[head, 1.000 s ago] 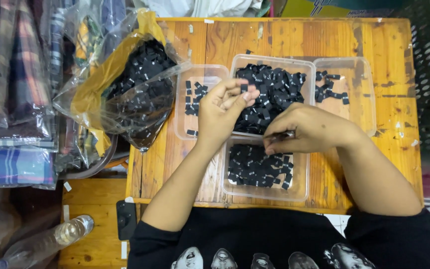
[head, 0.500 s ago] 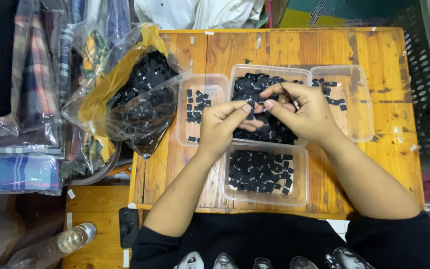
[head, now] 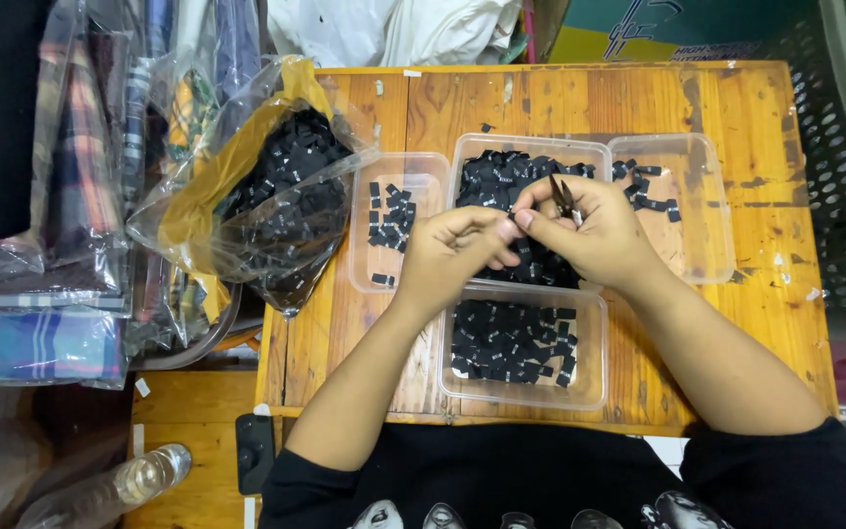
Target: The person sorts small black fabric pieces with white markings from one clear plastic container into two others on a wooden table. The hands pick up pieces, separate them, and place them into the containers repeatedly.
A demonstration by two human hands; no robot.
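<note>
My left hand (head: pixel 457 253) and my right hand (head: pixel 604 240) meet fingertip to fingertip over the middle clear tray (head: pixel 531 145), which is heaped with small black fabric labels. The left fingers pinch one black label (head: pixel 507 227). My right hand is closed on a small pair of dark snips (head: pixel 562 196) whose tips point away from me. Just in front of the hands, another clear tray (head: pixel 521 397) holds a layer of the same black labels.
A left tray (head: pixel 396 167) and a right tray (head: pixel 707 206) hold a few labels each. A crumpled clear bag of black labels (head: pixel 286 201) lies at the wooden table's (head: pixel 766 323) left edge. Folded fabrics, a plastic bottle (head: pixel 139 480) and a mesh basket (head: pixel 834 196) surround the table.
My right hand has risen from the near tray to the middle tray. Both hands have come together there, the left one pinching a label.
</note>
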